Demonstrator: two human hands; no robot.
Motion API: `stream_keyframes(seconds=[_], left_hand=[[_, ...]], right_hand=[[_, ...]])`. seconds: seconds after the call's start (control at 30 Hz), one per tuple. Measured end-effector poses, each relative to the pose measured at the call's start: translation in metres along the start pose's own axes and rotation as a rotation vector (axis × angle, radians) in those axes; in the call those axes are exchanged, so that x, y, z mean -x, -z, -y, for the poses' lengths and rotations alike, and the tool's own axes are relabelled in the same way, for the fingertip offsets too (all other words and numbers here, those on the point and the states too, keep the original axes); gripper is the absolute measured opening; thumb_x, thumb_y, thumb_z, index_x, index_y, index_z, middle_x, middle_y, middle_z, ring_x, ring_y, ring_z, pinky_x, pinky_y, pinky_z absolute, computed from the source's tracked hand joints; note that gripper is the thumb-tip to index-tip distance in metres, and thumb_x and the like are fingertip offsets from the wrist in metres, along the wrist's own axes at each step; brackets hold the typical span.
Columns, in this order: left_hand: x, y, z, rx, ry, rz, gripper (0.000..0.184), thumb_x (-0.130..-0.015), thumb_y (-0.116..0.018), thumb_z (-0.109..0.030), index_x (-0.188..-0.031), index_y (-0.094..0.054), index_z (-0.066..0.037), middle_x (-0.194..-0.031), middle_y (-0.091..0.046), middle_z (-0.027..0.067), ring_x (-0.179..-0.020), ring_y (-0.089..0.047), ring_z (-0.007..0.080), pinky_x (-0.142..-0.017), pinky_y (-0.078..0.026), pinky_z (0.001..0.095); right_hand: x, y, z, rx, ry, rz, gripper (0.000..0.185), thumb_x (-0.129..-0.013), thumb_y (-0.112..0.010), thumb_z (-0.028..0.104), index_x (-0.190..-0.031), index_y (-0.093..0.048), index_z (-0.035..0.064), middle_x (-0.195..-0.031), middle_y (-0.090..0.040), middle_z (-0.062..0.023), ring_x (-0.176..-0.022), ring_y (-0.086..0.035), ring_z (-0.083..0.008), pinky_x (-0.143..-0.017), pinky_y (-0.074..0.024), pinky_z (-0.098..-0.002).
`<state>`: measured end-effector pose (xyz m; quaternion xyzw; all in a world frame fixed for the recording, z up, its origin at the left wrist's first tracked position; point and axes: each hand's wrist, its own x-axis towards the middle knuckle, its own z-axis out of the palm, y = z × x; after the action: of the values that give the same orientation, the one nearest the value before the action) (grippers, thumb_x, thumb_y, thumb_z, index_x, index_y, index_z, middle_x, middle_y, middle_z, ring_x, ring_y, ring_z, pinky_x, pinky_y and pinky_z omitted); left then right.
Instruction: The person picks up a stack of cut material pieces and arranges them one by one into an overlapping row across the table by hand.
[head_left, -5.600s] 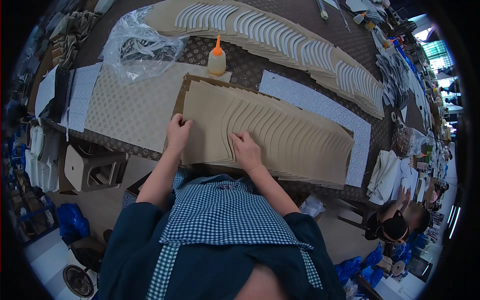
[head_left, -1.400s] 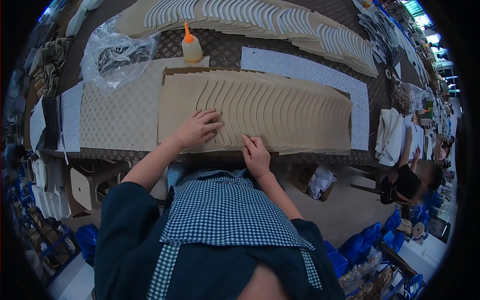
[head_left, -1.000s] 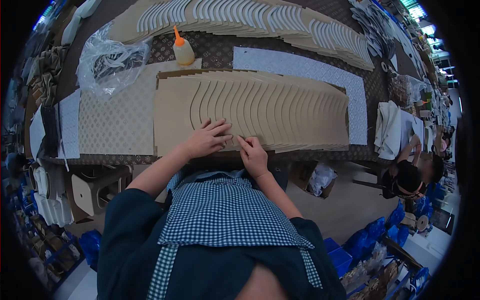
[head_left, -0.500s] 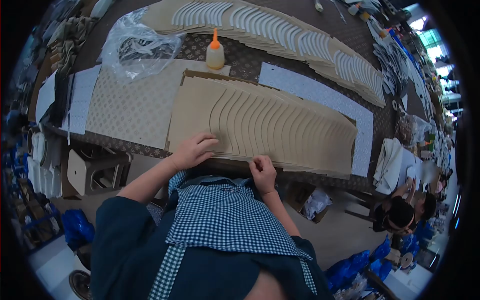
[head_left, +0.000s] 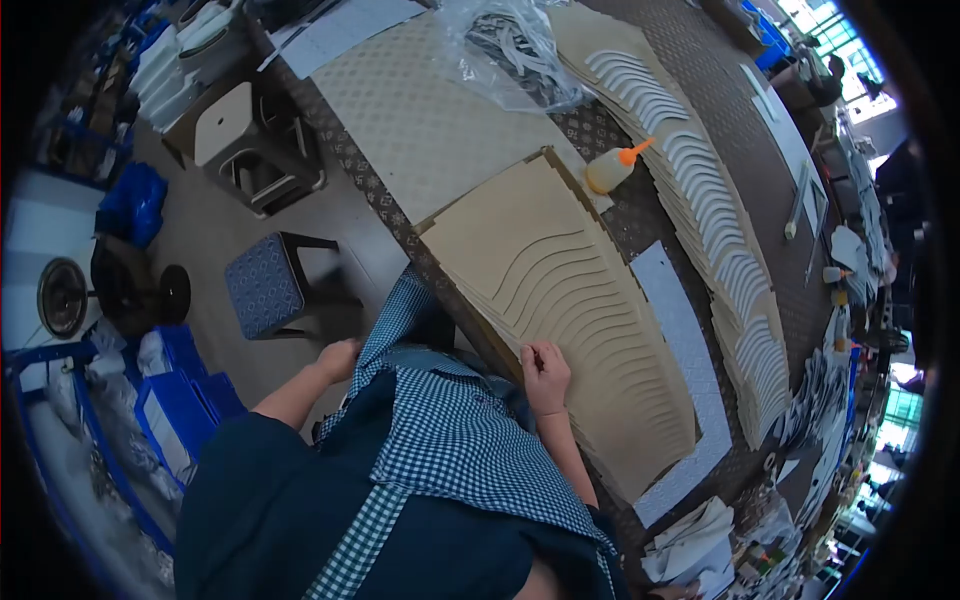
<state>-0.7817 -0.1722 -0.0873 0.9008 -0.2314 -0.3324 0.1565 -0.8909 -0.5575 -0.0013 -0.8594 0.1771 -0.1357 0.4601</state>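
Note:
A fanned stack of brown paper sheets point(head_left: 600, 340) with curved, overlapping edges lies along the near side of the table. At the stack's near edge is my right hand point(head_left: 545, 378), its fingers curled closed. Whatever may be between those fingertips is hidden. Off the table, my left hand point(head_left: 340, 360) hangs low beside the checked apron point(head_left: 450, 430); its fingers are too unclear to read. A glue bottle point(head_left: 608, 172) with an orange nozzle lies just past the stack's far edge.
Past the stack stretches a long fan of brown sheets bearing white curved strips point(head_left: 690, 170). A clear plastic bag point(head_left: 515, 60) sits at the table's far left. A blue-topped stool point(head_left: 265, 285) and a beige stool point(head_left: 235, 125) stand on the floor to the left.
My view has swung left, so the table now slants across it. My left hand has come off the sheets and down beside the apron. The right stays at the stack's edge.

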Motion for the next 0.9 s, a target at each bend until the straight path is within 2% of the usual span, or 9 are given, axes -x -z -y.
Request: stream_keyframes(seconds=[0.07,0.17,0.3,0.33,0.53,0.63,0.73,0.83,0.9], left_hand=[[0.025,-0.027,-0.009,0.021,0.112,0.035,0.022,-0.083,-0.053,-0.015,-0.098,-0.066,-0.004,-0.096,-0.062,0.0220,-0.090,-0.060,0.0412,-0.078,-0.049,0.0482],[0.032,-0.067,-0.013,0.175,0.190,-0.130,0.024,-0.082,-0.053,-0.013,-0.101,-0.066,-0.005,-0.098,-0.061,0.0217,-0.093,-0.059,0.0401,-0.081,-0.049,0.0460],[0.034,-0.053,-0.053,0.322,0.265,-0.185,0.022,-0.082,-0.063,-0.016,-0.099,-0.068,-0.004,-0.100,-0.063,0.0183,-0.090,-0.062,0.0332,-0.081,-0.050,0.0376],[0.034,-0.058,-0.052,0.342,0.270,-0.236,0.023,-0.083,-0.064,-0.018,-0.101,-0.068,-0.003,-0.099,-0.063,0.0165,-0.089,-0.063,0.0285,-0.080,-0.051,0.0351],[0.052,-0.078,-0.059,0.489,0.324,-0.275,0.023,-0.084,-0.063,-0.020,-0.100,-0.068,-0.005,-0.097,-0.063,0.0164,-0.091,-0.062,0.0306,-0.081,-0.050,0.0373],[0.060,-0.085,-0.048,0.535,0.361,-0.243,0.023,-0.085,-0.062,-0.018,-0.100,-0.066,-0.002,-0.099,-0.064,0.0171,-0.092,-0.063,0.0297,-0.080,-0.050,0.0367],[0.058,-0.084,-0.020,0.522,0.399,-0.227,0.024,-0.084,-0.063,-0.019,-0.099,-0.067,-0.001,-0.099,-0.064,0.0176,-0.090,-0.064,0.0289,-0.079,-0.051,0.0363],[0.044,-0.063,0.005,0.500,0.434,-0.152,0.024,-0.083,-0.065,-0.020,-0.098,-0.069,-0.003,-0.098,-0.066,0.0175,-0.087,-0.065,0.0292,-0.078,-0.052,0.0367],[0.024,-0.043,0.020,0.479,0.442,-0.114,0.024,-0.081,-0.065,-0.021,-0.098,-0.069,-0.004,-0.096,-0.067,0.0178,-0.086,-0.066,0.0302,-0.078,-0.052,0.0382]], right_hand=[[-0.007,0.010,-0.008,0.061,0.093,0.019,0.006,-0.085,-0.064,0.008,-0.088,-0.064,0.0025,-0.075,-0.056,-0.0079,-0.062,-0.053,-0.0174,-0.057,-0.0440,-0.0282],[-0.023,0.022,-0.019,0.140,0.139,0.019,0.013,-0.084,-0.063,0.008,-0.096,-0.065,0.0060,-0.083,-0.058,-0.0079,-0.066,-0.056,-0.0195,-0.060,-0.0473,-0.0293],[-0.075,0.034,-0.032,0.117,0.071,0.053,0.025,-0.085,-0.061,0.010,-0.110,-0.063,0.0084,-0.094,-0.059,-0.0091,-0.072,-0.059,-0.0200,-0.066,-0.0496,-0.0313],[-0.090,0.036,-0.033,0.069,0.037,0.060,0.027,-0.085,-0.060,0.011,-0.112,-0.063,0.0085,-0.096,-0.059,-0.0093,-0.073,-0.059,-0.0195,-0.067,-0.0497,-0.0316],[-0.179,0.021,-0.081,0.107,0.062,-0.117,0.024,-0.085,-0.062,0.017,-0.107,-0.064,0.0067,-0.096,-0.062,-0.0099,-0.077,-0.062,-0.0238,-0.072,-0.0499,-0.0358],[-0.211,0.013,-0.082,0.164,-0.163,-0.123,0.025,-0.084,-0.064,0.026,-0.099,-0.065,0.0060,-0.092,-0.066,-0.0105,-0.082,-0.064,-0.0259,-0.075,-0.0496,-0.0389],[-0.222,0.009,-0.060,0.367,-0.321,-0.097,0.030,-0.081,-0.065,0.034,-0.094,-0.065,0.0072,-0.088,-0.068,-0.0105,-0.086,-0.066,-0.0268,-0.076,-0.0494,-0.0398],[-0.226,0.002,-0.054,0.467,-0.380,-0.130,0.032,-0.080,-0.065,0.038,-0.092,-0.065,0.0085,-0.088,-0.069,-0.0094,-0.086,-0.066,-0.0276,-0.076,-0.0494,-0.0400],[-0.223,0.002,-0.051,0.410,-0.423,-0.134,0.030,-0.079,-0.065,0.037,-0.093,-0.065,0.0098,-0.089,-0.069,-0.0079,-0.086,-0.066,-0.0270,-0.075,-0.0494,-0.0396]])
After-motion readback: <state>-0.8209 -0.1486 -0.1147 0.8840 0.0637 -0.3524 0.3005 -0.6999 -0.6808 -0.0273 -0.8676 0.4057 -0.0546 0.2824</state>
